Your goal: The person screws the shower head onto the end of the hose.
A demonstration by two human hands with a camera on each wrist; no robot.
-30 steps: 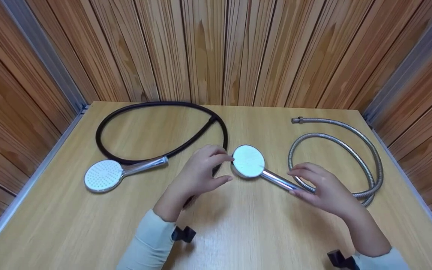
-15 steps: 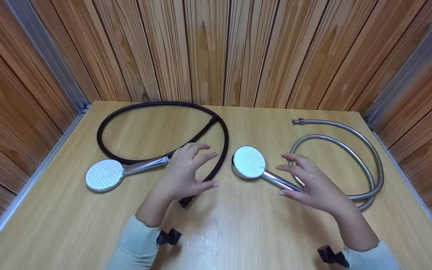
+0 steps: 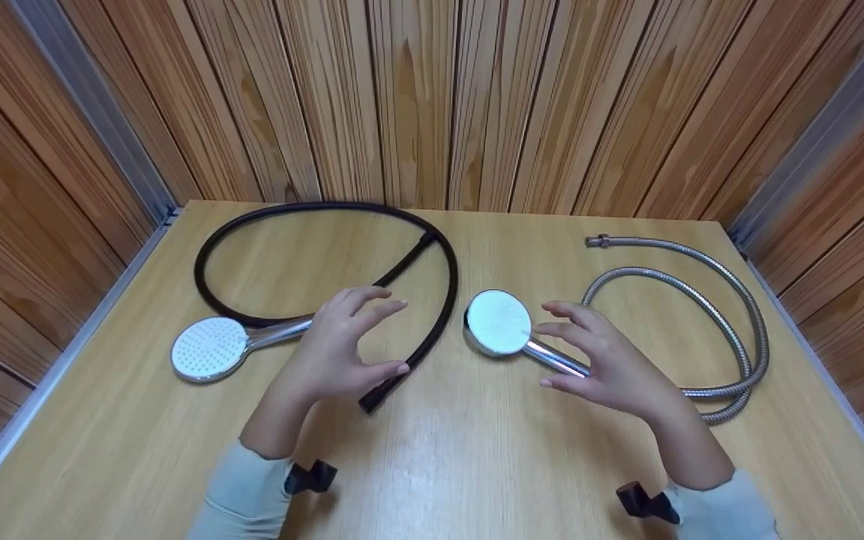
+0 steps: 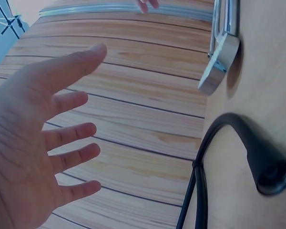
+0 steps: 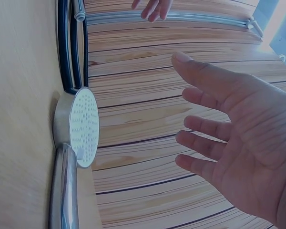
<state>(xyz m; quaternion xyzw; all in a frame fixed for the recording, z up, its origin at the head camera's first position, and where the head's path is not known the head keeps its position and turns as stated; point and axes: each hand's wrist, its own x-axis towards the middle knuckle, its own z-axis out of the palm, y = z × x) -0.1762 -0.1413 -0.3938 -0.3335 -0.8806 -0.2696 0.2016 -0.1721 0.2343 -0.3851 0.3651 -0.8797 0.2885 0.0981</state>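
My left hand (image 3: 338, 349) hovers over the table with spread fingers and holds nothing. Beneath it runs the handle of a chrome shower head (image 3: 209, 350) with a white nozzle face. A black shower hose (image 3: 453, 281) lies looped behind that hand; its open end (image 4: 275, 177) shows in the left wrist view. Over the handle of a second shower head (image 3: 498, 322) hangs my right hand (image 3: 604, 360), fingers apart and nothing in them. The right wrist view shows this second head's dotted face (image 5: 85, 126). A coiled metal shower hose (image 3: 758, 337) lies partly hidden behind the right hand.
The wooden table (image 3: 432, 480) meets a plank-patterned wall (image 3: 417, 105) at its back edge. Side walls with grey metal corner strips (image 3: 94, 105) stand left and right. Each sleeve carries a small black device (image 3: 312, 477) at the wrist.
My left hand has moved left, away from the second shower head and over the first one's handle. The right hand has shifted slightly left. The shower heads and hoses have stayed put.
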